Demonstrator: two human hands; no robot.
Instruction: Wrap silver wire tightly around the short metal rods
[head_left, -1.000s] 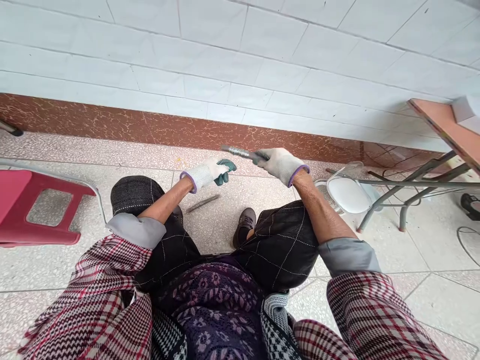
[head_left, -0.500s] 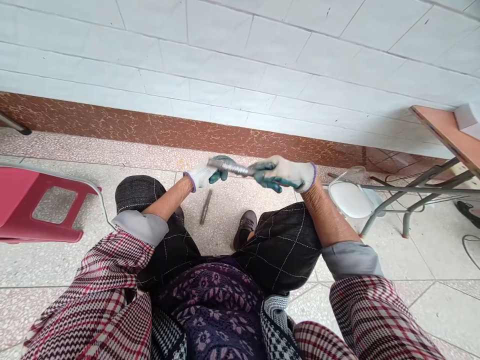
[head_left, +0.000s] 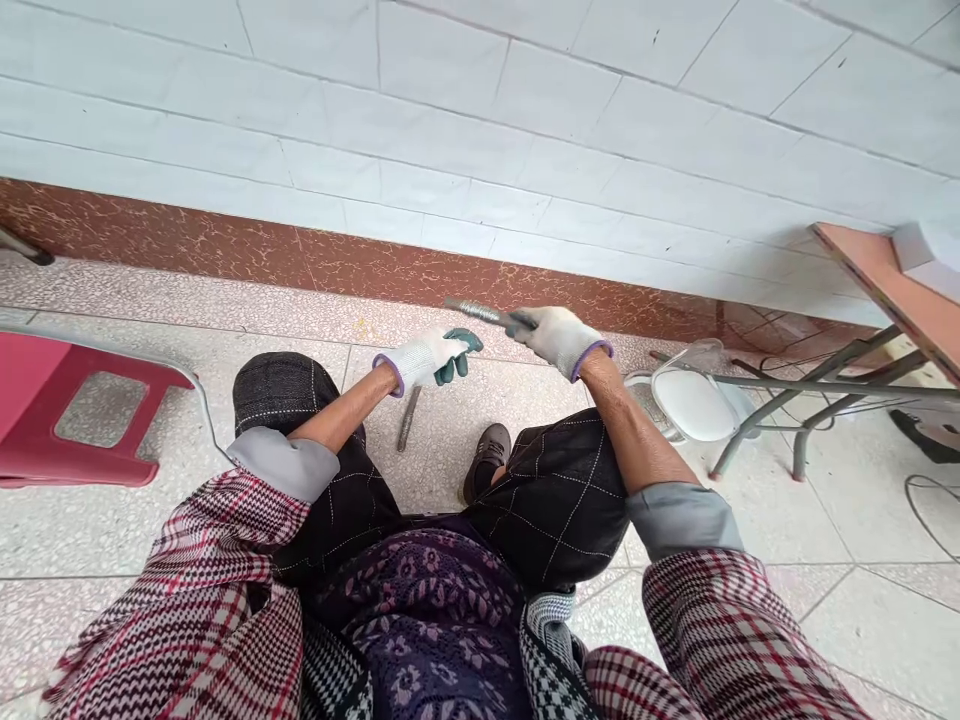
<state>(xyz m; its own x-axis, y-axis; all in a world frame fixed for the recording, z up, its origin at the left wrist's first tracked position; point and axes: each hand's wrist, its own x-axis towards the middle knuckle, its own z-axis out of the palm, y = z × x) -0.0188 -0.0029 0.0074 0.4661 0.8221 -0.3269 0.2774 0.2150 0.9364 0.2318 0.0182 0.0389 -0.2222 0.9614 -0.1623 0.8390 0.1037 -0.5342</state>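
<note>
My right hand (head_left: pixel 555 335), in a white glove with dark green coating, is closed on one end of a metal rod with silvery wire coiled round it (head_left: pixel 480 312). The rod points left and tilts slightly up, its free end in the air. Left of it, my left hand (head_left: pixel 435 358), gloved alike, is apart from the rod, its fingers loosely curved away from the thumb with nothing seen in them. Below that hand a second thin grey rod (head_left: pixel 407 420) lies on the floor, its upper end close under the glove in view.
A red plastic stool (head_left: pixel 97 470) stands at the left. On the right are a white round seat (head_left: pixel 694 402), a table (head_left: pixel 885 285) with metal legs and a white box on top, and cables on the floor. A tiled wall (head_left: pixel 450 120) runs across the front.
My left hand has let go of the wire-wrapped rod and dropped slightly. My right hand has turned, and the rod's free end has swung up, away from my left hand.
</note>
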